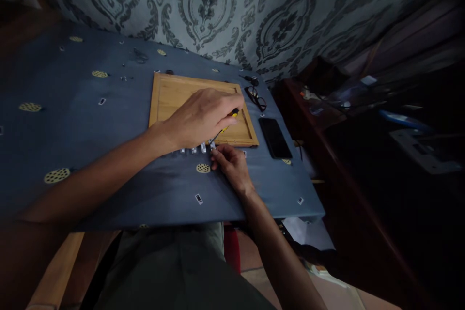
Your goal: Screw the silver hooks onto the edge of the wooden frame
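The desk (pixel 283 198) was the biggest thing, with a blue cover on it. On it lay a wooden panel (pixel 181 86), flat, nearer the desk's right edge than its left, and well back from the front edge.

The left hand (pixel 203 112) was over the panel, with its fingers wrapped around a screwdriver. The right hand (pixel 232 167) was between the panel and the desk's front edge. Its thumb and finger seemed to pinch the last metal piece on the right.

The black phone (pixel 275 138) lay by the desk's right edge. The glasses (pixel 256 98) sat farther back, toward the back right corner.

The screwdriver (pixel 225 129) was yellow and black, and it pointed down at that same metal piece.

Four metal pieces (pixel 203 147) showed in a row by the panel's front side. The left arm may have hidden more. The work looked partway done: the row was there, and the end piece was getting its turn. I could not tell which ones were tight.

Tiny bits (pixel 127 78) lay toward the desk's back edge, left of the panel, maybe spare screws, so some work may have been left.
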Tool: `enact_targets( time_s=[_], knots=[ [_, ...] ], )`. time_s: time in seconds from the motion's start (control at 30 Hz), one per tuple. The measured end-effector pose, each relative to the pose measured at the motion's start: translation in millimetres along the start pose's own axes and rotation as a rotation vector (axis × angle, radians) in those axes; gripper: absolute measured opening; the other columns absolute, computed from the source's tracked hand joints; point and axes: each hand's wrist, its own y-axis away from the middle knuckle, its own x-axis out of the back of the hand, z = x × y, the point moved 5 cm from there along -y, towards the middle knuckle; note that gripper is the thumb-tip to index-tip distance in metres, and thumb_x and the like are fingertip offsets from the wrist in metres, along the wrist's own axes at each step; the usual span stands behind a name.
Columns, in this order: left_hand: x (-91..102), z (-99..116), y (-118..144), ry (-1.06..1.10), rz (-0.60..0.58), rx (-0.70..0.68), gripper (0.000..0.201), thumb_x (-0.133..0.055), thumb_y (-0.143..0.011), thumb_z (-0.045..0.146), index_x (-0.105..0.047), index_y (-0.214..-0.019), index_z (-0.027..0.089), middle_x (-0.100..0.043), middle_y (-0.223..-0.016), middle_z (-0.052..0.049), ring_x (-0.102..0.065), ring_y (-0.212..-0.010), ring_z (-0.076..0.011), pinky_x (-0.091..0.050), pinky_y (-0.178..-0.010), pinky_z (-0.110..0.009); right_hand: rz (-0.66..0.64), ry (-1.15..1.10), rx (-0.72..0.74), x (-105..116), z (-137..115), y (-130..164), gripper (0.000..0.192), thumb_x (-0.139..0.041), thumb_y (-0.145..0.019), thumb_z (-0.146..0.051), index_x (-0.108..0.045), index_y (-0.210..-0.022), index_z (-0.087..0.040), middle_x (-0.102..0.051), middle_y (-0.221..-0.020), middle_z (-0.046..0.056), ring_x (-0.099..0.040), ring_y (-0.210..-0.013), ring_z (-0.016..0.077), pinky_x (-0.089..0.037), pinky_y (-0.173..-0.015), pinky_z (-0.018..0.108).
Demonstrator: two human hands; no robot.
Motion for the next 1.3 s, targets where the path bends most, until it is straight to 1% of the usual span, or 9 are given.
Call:
enact_targets(
  time_s=[0.27,0.43,0.57,0.73,0.83,0.9,1.0,1.13,1.3],
  knots=[
    [0.5,3.1,-0.3,-0.033,-0.09,-0.066,0.008,-0.06,-0.096,0.019,-0.066,-0.101,0.016,-0.07,-0.084,-0.002,-0.063,-0.077,-0.0151,-0.038,-0.069,-0.028,-0.005,-0.001,-0.011,-0.7,-0.7,0.2,0.049,-0.069,-0.082,-0.07,-0.063,-0.076,-0.022,-0.062,-0.056,-0.003,-0.057,-0.051,0.0143,-0.044,-0.056,0.027],
    [1.6,4.5,-0.2,0.01,-0.047,-0.106,0.013,-0.058,-0.099,0.024,-0.067,-0.1,0.015,-0.069,-0.094,-0.004,-0.064,-0.086,-0.0152,-0.042,-0.076,-0.028,-0.001,-0.008,-0.009,0.0,-0.7,0.5,0.048,-0.07,-0.083,-0.069,-0.064,-0.077,-0.021,-0.064,-0.057,-0.002,-0.058,-0.052,0.0145,-0.044,-0.057,0.027],
    [-0.3,5.4,-1.4,0.006,-0.058,-0.075,0.013,-0.057,-0.098,0.019,-0.069,-0.102,0.015,-0.07,-0.097,-0.005,-0.065,-0.092,-0.0171,-0.043,-0.079,-0.029,-0.009,-0.011,-0.01,-0.1,-1.1,0.9,0.047,-0.07,-0.083,-0.068,-0.065,-0.077,-0.022,-0.063,-0.056,-0.002,-0.057,-0.052,0.0142,-0.044,-0.057,0.027],
    [-0.2,5.8,-1.6,0.037,-0.113,-0.083,0.015,-0.055,-0.097,0.013,-0.069,-0.102,0.015,-0.071,-0.098,-0.005,-0.065,-0.092,-0.0165,-0.043,-0.08,-0.029,-0.009,-0.018,-0.008,-0.4,-0.3,-0.2,0.047,-0.071,-0.083,-0.068,-0.064,-0.077,-0.022,-0.064,-0.057,-0.002,-0.057,-0.052,0.0142,-0.044,-0.057,0.028],
    [1.5,4.1,-1.1,0.045,-0.097,-0.082,0.016,-0.055,-0.096,0.012,-0.069,-0.104,0.015,-0.072,-0.098,-0.005,-0.065,-0.091,-0.0163,-0.042,-0.079,-0.029,-0.007,-0.01,-0.002,-0.4,0.2,-0.7,0.048,-0.071,-0.082,-0.069,-0.064,-0.077,-0.021,-0.064,-0.057,-0.002,-0.057,-0.052,0.0142,-0.043,-0.057,0.028],
    [1.2,3.3,-0.8,0.046,-0.087,-0.079,0.014,-0.059,-0.095,0.014,-0.068,-0.106,0.015,-0.071,-0.099,-0.005,-0.065,-0.091,-0.0162,-0.042,-0.079,-0.028,-0.002,-0.011,0.004,-0.1,0.4,-0.8,0.049,-0.071,-0.082,-0.069,-0.064,-0.076,-0.021,-0.063,-0.056,-0.002,-0.057,-0.051,0.0142,-0.043,-0.057,0.028],
    [-1.2,3.4,-0.1,0.031,-0.071,-0.083,0.009,-0.062,-0.095,0.019,-0.067,-0.102,0.015,-0.071,-0.099,-0.005,-0.064,-0.089,-0.0159,-0.042,-0.078,-0.028,-0.006,-0.012,0.011,0.0,0.2,-0.6,0.048,-0.071,-0.082,-0.068,-0.064,-0.076,-0.021,-0.064,-0.056,-0.002,-0.058,-0.052,0.0145,-0.044,-0.057,0.028],
    [-3.9,4.3,0.7,-0.006,-0.053,-0.087,0.007,-0.059,-0.096,0.016,-0.066,-0.097,0.015,-0.071,-0.093,-0.004,-0.065,-0.088,-0.0157,-0.041,-0.075,-0.028,-0.014,-0.017,0.005,-0.3,-0.2,-0.3,0.047,-0.07,-0.084,-0.067,-0.064,-0.078,-0.021,-0.063,-0.057,-0.002,-0.059,-0.052,0.0147,-0.044,-0.056,0.028],
    [-1.7,3.7,-1.1,0.004,-0.111,-0.066,0.013,-0.057,-0.095,0.014,-0.065,-0.104,0.017,-0.072,-0.093,-0.002,-0.065,-0.086,-0.0159,-0.04,-0.074,-0.028,-0.014,-0.029,0.002,-0.4,-1.2,-0.4,0.047,-0.071,-0.083,-0.068,-0.064,-0.078,-0.022,-0.063,-0.058,-0.003,-0.059,-0.052,0.0143,-0.045,-0.057,0.028]
  ],
)
